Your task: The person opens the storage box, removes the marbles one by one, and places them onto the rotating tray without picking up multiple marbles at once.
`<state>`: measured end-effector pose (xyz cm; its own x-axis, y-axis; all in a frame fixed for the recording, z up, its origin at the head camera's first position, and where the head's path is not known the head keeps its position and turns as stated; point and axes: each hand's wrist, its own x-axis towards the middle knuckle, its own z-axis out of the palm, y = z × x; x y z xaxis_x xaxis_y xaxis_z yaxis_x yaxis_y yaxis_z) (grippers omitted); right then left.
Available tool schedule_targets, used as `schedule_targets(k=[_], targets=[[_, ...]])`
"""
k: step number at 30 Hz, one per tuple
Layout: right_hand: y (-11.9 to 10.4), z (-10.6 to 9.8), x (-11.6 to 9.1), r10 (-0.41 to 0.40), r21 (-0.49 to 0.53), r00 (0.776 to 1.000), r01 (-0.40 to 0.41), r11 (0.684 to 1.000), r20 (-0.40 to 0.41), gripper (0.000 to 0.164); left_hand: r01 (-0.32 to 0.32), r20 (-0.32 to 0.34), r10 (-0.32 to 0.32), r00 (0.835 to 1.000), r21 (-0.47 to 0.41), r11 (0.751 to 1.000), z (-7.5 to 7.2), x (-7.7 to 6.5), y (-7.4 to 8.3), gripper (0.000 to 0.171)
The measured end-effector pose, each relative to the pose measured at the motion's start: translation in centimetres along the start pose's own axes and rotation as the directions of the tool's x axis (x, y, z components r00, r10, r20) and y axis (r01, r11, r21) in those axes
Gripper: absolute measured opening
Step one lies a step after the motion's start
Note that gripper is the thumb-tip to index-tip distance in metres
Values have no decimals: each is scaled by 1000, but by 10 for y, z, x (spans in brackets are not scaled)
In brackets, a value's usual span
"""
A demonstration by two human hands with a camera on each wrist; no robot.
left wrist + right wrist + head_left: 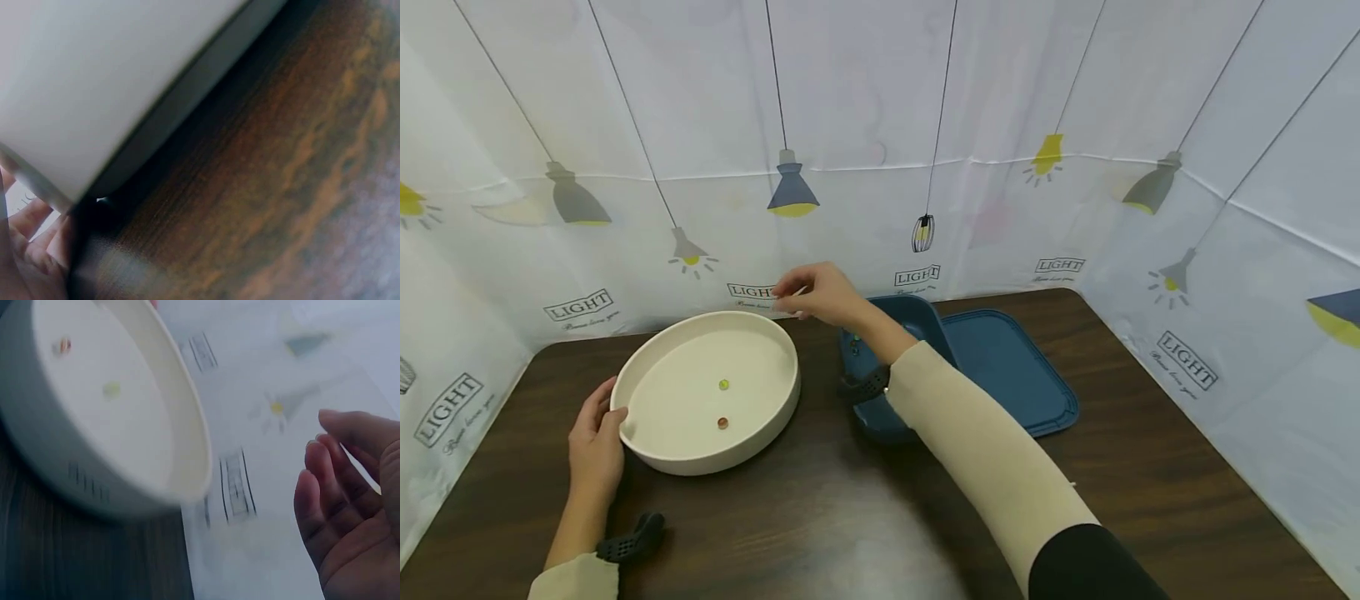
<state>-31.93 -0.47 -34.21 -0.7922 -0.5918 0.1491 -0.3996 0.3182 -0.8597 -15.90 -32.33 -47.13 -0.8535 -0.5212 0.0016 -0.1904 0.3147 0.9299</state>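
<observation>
- Our right sleeve (992, 454) crosses the table (797, 533)
- Our left hand (597, 450) grips the cream dish (677, 358) rim
- Right hand (826, 293), thumb seemingly parted, hovers near the gap beside blue bin (883, 422)

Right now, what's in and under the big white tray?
Inside the tray lie a small yellow-green bit and, apart from it, a reddish-brown bit. Underneath, it covers the brown table, so whatever's directly beneath can't be seen.

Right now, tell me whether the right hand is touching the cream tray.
No, the right wrist view shows a gap between the right hand and the cream tray.
</observation>
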Motion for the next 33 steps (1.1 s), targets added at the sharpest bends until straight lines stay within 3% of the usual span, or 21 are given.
schedule_targets(k=[5,11,16,24,33], targets=[[25,-30,-18,30,57,998,-27,998,-52,23,1,9,-1,1000,14,1000,-1,-1,1,51],[56,-46,-33,91,60,995,-88,994,-51,25,3,19,-4,1000,20,1000,-2,-1,2,51],[80,-50,-42,154,37,987,-152,988,-40,26,15,18,-15,1000,28,1000,-2,0,3,51],[113,-46,-49,243,-115,970,-242,963,-3,23,8,13,-8,1000,16,1000,-1,-1,2,51],[122,-38,-45,281,-221,958,-263,939,56,21,-1,3,1,1000,14,1000,-1,0,1,51]])
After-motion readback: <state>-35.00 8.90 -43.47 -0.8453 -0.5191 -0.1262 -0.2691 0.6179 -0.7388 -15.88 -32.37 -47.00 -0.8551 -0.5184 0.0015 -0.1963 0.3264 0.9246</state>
